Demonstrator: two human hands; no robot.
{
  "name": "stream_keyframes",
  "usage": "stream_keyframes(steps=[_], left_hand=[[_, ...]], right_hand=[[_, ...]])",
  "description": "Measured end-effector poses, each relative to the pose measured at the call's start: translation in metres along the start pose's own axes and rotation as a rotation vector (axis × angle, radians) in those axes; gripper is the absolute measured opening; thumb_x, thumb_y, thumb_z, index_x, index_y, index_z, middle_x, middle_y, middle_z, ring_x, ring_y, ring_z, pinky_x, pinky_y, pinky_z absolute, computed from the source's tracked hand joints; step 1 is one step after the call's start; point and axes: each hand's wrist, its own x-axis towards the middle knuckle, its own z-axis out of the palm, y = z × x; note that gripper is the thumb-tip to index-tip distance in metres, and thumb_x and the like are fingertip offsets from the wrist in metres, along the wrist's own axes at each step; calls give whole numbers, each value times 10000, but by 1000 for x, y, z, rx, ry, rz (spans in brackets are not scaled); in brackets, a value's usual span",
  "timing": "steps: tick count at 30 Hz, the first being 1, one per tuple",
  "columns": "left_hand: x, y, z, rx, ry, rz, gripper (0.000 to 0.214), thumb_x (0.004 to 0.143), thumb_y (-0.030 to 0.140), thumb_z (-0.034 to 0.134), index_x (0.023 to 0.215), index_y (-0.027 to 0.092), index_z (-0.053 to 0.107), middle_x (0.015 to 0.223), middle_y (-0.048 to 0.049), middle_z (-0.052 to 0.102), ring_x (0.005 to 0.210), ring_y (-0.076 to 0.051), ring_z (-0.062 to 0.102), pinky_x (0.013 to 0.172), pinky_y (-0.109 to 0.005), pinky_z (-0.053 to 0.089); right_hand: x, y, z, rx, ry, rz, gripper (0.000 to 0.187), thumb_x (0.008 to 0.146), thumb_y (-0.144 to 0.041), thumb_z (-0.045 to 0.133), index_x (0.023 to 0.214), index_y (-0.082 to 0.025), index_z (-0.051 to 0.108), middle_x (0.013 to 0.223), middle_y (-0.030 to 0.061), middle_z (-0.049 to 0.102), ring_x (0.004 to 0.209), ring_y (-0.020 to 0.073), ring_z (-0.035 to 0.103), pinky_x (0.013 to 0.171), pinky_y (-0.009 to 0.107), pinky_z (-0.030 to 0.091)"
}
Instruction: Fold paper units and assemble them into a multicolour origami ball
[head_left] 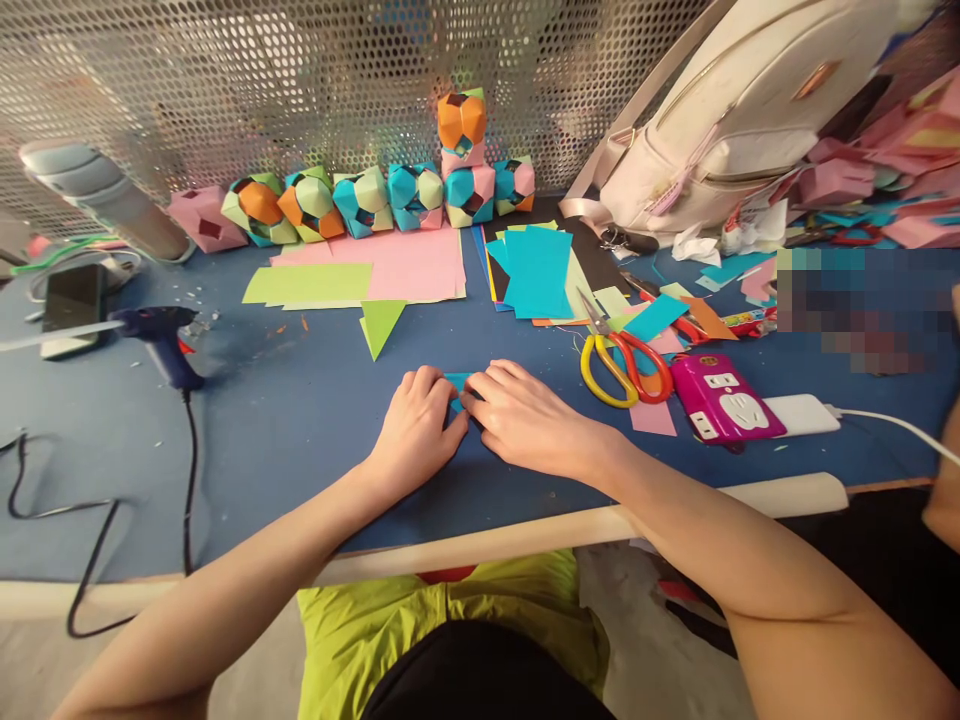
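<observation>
A small piece of blue paper (pixel 456 380) lies on the blue table near its front, mostly covered by my fingers. My left hand (pixel 422 425) is closed over its left side, fingers curled down and thumb pointing inward. From the right, my right hand (pixel 521 415) grips the same paper, its fingertips close to my left thumb. Just beyond my hands lies a folded green paper piece (pixel 383 328). Yellow and red-handled scissors (pixel 630 368) rest to the right of my right hand.
Folded paper balls (pixel 364 200) line the mesh back panel (pixel 300 80). Stacked pink sheets (pixel 420 262) and blue sheets (pixel 538 272) lie before them. A glue gun (pixel 161 340), phone (pixel 73 305) and bottle (pixel 109 195) are left; a magenta power adapter (pixel 727 400) and backpack (pixel 720 110) are right.
</observation>
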Motion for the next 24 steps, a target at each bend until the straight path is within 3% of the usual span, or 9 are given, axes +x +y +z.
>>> stream_keyframes(steps=[12, 19, 24], left_hand=[[-2, -3, 3, -11, -11, -19, 118, 896, 210, 466, 899, 159, 572, 1023, -115, 566, 910, -242, 502, 837, -400, 455], [-4, -4, 5, -22, 31, 28, 93, 882, 178, 494, 861, 148, 579, 1033, -122, 591, 931, -243, 534, 855, -400, 474], [-4, -1, 6, -4, 79, 139, 232, 912, 147, 416, 727, 160, 554, 1026, -131, 619, 914, -224, 564, 844, -371, 502]], right_hand=[[0, 5, -3, 38, -3, 5, 261, 855, -110, 480, 1053, -77, 646, 1046, 130, 595, 973, 246, 510, 968, 411, 379], [2, 2, 5, 30, 118, 28, 252, 874, -96, 453, 1033, -79, 649, 1018, 136, 631, 979, 238, 542, 1034, 446, 335], [5, -5, 12, -7, 174, 2, 266, 884, -113, 431, 1027, -54, 647, 1009, 149, 662, 996, 261, 567, 1020, 433, 375]])
